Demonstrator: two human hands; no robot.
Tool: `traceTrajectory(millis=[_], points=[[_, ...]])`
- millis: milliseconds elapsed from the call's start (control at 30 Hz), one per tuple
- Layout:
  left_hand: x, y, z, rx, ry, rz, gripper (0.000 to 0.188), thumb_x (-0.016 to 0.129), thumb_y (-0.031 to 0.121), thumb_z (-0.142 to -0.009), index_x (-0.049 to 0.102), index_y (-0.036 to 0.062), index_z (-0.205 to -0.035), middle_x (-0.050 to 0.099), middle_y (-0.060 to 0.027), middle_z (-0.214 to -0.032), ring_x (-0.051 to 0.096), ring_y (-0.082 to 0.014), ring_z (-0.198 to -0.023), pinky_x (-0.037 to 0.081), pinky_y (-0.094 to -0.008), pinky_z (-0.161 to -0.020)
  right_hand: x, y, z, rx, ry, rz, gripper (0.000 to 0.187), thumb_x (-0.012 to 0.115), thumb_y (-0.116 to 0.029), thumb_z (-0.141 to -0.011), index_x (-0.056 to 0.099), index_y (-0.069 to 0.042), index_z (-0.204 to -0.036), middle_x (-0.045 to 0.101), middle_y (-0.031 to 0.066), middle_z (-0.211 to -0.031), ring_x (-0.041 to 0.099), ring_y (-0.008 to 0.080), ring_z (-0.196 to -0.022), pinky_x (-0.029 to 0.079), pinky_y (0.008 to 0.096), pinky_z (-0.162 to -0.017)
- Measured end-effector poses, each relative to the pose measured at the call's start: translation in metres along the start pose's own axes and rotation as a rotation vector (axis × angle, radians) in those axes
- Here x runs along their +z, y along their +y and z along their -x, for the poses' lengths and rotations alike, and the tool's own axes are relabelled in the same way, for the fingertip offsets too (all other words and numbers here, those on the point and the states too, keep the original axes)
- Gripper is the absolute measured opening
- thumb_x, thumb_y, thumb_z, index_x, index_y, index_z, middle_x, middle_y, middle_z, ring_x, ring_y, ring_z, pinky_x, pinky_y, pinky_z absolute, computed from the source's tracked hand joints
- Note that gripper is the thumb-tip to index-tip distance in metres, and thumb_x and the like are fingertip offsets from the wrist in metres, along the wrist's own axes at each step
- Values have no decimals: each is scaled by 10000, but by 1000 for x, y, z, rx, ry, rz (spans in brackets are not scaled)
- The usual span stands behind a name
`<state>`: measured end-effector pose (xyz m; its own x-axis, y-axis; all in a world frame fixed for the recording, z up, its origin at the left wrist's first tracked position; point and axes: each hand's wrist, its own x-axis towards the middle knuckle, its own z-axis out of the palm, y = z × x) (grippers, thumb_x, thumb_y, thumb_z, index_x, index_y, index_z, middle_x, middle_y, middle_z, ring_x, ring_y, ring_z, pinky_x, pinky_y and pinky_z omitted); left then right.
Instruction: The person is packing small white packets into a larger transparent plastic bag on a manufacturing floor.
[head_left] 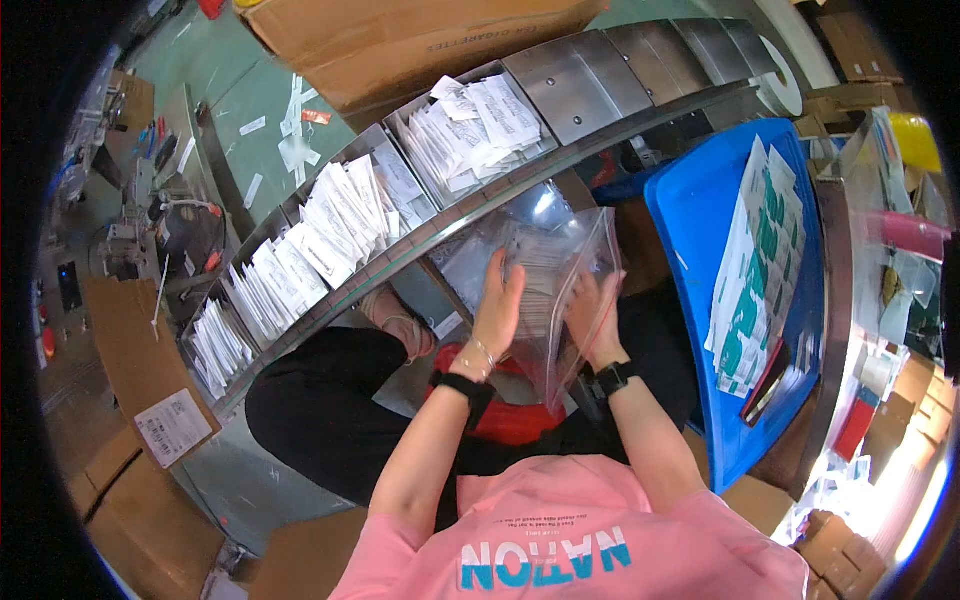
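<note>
A clear plastic bag (568, 352) lies between my hands over my lap, with a stack of thin whitish packets (540, 275) inside. My left hand (494, 312) holds the stack's left side, its fingers fairly straight and the thumb on top. At the right side, my right hand (596, 314) is closed on the bag with bent fingers. Film covers part of that hand, and whether its fingertips are inside or outside the bag I cannot tell. The bag's loose edge stands up at the right.
A curved metal conveyor (575, 100) with compartments runs across in front; several hold white sachets (335, 215). Right of me stands a blue tray (690, 240) with green-and-white printed sheets (757, 270). Cardboard boxes (400, 45) stand beyond the conveyor and at left.
</note>
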<state>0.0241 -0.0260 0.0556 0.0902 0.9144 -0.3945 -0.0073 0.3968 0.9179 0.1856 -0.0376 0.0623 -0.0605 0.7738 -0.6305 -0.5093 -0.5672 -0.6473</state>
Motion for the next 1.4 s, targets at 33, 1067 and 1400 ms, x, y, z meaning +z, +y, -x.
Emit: traceTrajectory(millis=[33,1067,1400], points=[[1,11,11,69,81,-41,703,458,458,-890,288,-78,-1312,354,-269,-1320,314,-348,-1266,235,-355,-1052,3,-7,9,24,53,-47,922,167,-743,-809,161,-48,-1415,187,152,-1461,206,319,-1326,171,486,-1058],[-18,82,93,44,-168,-985,467,574,369,-808,432,-31,-1004,526,-262,-1009,585,-413,-785,480,-461,-679,-1,-84,112,-127,186,1221,431,587,-364,-845,588,3,-619,580,67,-530,579,155,-510,433,289,-508],[-66,106,52,251,-54,-627,514,611,378,-807,463,-19,-1097,563,-191,-906,601,-315,-750,479,-381,-665,149,-169,-2,-876,-244,1485,250,697,-165,-708,611,-4,-878,595,143,-791,579,260,-777,457,332,-687]])
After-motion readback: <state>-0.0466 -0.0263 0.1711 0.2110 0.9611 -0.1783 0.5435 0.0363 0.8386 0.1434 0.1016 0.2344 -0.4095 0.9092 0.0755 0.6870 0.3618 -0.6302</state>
